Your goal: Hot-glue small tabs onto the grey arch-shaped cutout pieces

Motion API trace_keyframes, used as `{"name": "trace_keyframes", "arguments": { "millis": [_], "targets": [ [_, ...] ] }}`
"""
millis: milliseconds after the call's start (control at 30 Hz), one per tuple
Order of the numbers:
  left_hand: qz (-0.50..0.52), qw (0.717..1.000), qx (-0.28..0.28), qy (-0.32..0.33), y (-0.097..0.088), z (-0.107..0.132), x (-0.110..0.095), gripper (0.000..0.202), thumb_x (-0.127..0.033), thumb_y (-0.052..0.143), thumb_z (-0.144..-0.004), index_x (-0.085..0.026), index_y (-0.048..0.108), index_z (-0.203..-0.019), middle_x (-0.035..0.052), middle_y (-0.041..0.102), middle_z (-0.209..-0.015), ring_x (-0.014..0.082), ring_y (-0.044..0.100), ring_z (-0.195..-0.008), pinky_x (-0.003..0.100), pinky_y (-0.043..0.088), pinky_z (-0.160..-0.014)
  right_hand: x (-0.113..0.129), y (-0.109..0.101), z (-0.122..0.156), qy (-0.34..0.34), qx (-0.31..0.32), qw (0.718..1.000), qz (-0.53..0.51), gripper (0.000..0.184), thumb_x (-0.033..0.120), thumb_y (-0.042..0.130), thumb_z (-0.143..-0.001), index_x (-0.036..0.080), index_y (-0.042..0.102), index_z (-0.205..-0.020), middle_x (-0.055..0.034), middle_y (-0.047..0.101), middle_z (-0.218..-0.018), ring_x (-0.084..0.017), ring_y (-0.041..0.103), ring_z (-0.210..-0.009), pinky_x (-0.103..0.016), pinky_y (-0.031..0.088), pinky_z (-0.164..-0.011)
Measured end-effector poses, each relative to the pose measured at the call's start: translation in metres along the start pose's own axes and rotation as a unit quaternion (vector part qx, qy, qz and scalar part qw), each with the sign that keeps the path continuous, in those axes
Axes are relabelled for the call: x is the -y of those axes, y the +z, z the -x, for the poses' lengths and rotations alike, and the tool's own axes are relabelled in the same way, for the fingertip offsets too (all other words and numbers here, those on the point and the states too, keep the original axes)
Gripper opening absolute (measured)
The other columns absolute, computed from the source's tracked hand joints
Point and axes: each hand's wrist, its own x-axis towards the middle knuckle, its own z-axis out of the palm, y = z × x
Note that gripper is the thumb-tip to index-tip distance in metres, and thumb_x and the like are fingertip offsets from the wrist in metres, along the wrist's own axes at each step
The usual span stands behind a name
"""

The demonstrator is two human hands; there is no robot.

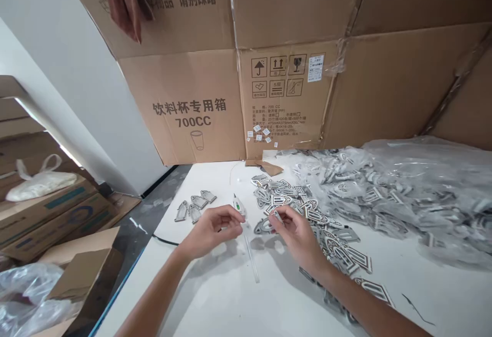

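Observation:
My left hand (210, 232) is closed around the lower end of a white pen-shaped tool with a green mark (239, 206), which points up and away from me. My right hand (294, 233) pinches a small silvery piece (277, 217) between thumb and fingers. Just left of that pinch, a grey-and-white arched cut-out (263, 226) lies between my hands. A heap of similar cut-outs (284, 196) spreads across the white table (215, 296) beyond and under my right forearm. A clear rod (251, 258) lies below my hands. Several arched cut-outs (194, 207) sit apart at the left.
A clear plastic bag (395, 198) full of cut-outs fills the table's right side. Behind stands a large cardboard carton (192, 106), its flap gripped by another person's hand (125, 3). Cardboard boxes (49, 219) and a plastic sheet (26, 291) lie low at the left.

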Motion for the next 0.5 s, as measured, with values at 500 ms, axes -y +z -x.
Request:
{"name": "trace_keyframes", "arguments": {
  "millis": [500],
  "targets": [
    [-0.094, 0.982, -0.157, 0.048, 0.044, -0.002, 0.027, 0.015, -0.034, 0.073, -0.091, -0.021, 0.077, -0.095, 0.0015, 0.071, -0.078, 0.0102, 0.049, -0.059, 0.025, 0.045, -0.059, 0.007, 0.022, 0.014, 0.172, 0.028, 0.969, -0.178, 0.053, 0.061, 0.087, -0.077, 0.022, 0.066, -0.106, -0.0059, 0.071, -0.106, -0.027, 0.077, -0.091, -0.043, 0.061, -0.093]
  ]
}}
